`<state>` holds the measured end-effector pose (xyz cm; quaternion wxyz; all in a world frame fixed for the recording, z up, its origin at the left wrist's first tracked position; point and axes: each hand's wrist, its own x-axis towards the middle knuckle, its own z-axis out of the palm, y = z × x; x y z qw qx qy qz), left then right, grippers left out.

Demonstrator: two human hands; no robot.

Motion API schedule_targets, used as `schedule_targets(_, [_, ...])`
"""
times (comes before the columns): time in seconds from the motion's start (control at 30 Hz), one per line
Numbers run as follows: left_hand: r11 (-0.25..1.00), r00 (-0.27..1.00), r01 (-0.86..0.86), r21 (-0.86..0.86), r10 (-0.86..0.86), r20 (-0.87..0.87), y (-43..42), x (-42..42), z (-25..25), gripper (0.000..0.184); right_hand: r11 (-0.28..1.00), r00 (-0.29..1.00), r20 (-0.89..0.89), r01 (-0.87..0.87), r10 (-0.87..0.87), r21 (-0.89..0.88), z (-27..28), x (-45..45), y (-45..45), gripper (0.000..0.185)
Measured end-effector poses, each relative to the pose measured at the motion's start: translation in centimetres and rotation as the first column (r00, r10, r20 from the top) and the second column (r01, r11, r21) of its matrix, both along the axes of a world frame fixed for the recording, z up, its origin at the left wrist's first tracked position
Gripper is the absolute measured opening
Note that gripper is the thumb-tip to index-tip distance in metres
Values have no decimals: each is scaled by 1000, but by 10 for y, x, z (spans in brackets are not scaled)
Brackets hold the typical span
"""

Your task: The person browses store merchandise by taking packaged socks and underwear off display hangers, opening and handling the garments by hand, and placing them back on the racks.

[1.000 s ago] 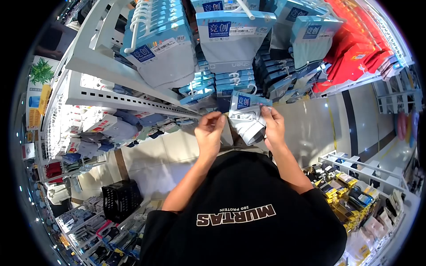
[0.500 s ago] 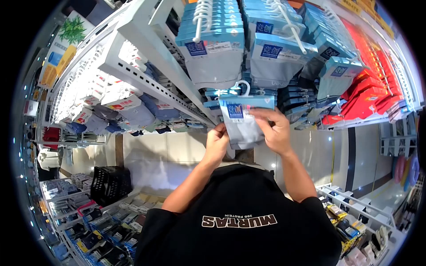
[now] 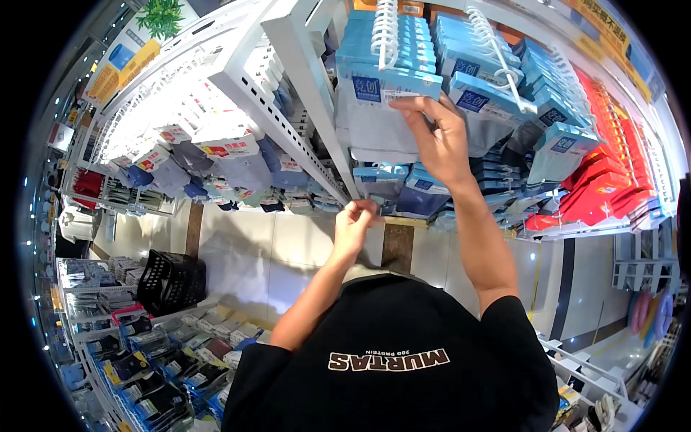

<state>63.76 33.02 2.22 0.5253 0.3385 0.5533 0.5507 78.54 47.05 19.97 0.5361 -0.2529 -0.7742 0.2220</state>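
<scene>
My right hand (image 3: 439,140) reaches up to the front blue-topped garment pack (image 3: 378,126), a grey item under a printed card, hanging from a white hook (image 3: 385,47). Its index fingertip lies over the white barcode label, and the hand closes at the pack's right edge; the farther fingers are partly hidden. Lower down, my left hand (image 3: 353,227) is held before my chest with fingers curled together. Its fingertips are blurred, and anything small between them cannot be made out.
More blue packs (image 3: 479,104) hang to the right, with red packs (image 3: 604,180) beyond. A white perforated rack post (image 3: 306,93) stands left of my hands. Lower packs (image 3: 425,191) hang beneath. Behind me are a black basket (image 3: 171,281) and low bins of packaged goods (image 3: 155,381).
The pack held between both hands is no longer there. My right hand has risen to the front pack on the upper hook; my left stays low. The view has shifted slightly.
</scene>
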Motion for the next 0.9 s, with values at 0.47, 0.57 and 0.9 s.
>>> schedule_targets(0.47, [970,847,-103,219,201,-493,53,-10,-26,62,807,992,-38,79,-124,-586,-105,57,-85,16])
schedule_targets(0.57, [980,829,-48,195,148,-539,61,-23,-40,47,706,982,-20,120,-187,-697,-142,75,-103,17])
schedule_targets(0.9, [984,988,-40,172,64,-138,18,-21,25,25,513,966,-93,45,-239,-857,-197,100,-140,25])
